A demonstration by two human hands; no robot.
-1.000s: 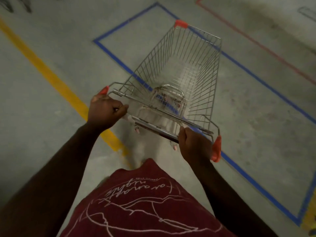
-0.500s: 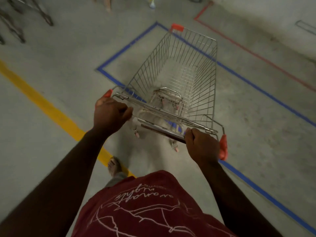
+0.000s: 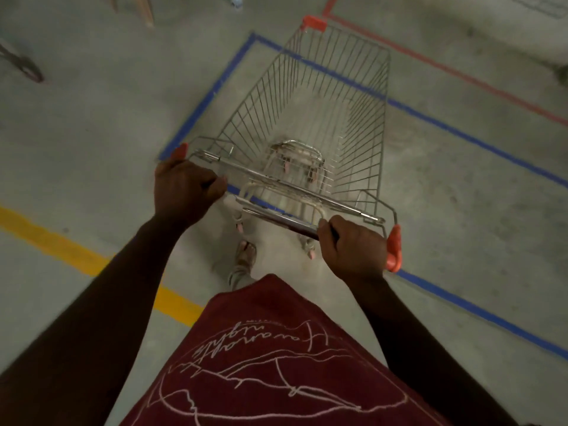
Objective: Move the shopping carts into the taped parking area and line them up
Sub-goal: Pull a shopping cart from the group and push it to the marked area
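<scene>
An empty wire shopping cart (image 3: 344,118) with orange corner caps stands in front of me, its nose pointing away. My left hand (image 3: 184,187) is closed on the left end of the cart's handle bar (image 3: 276,221). My right hand (image 3: 353,250) grips the right end, beside an orange end cap (image 3: 394,247). The blue taped outline (image 3: 215,90) of the parking area lies on the concrete floor. The cart's basket sits across the outline's near-left corner, with most of the basket over the inside of it. The rear wheels are partly hidden under the handle.
A yellow painted line (image 3: 61,244) crosses the floor at the left. Red tape (image 3: 461,78) runs beyond the blue outline at the upper right. A dark wheeled frame (image 3: 21,64) shows at the left edge. Wooden legs (image 3: 147,10) stand at the top. My foot (image 3: 246,256) is behind the cart.
The cart has rolled forward and swung over the blue corner. The red tape and far objects have come closer. Both hands have kept their grip on the handle.
</scene>
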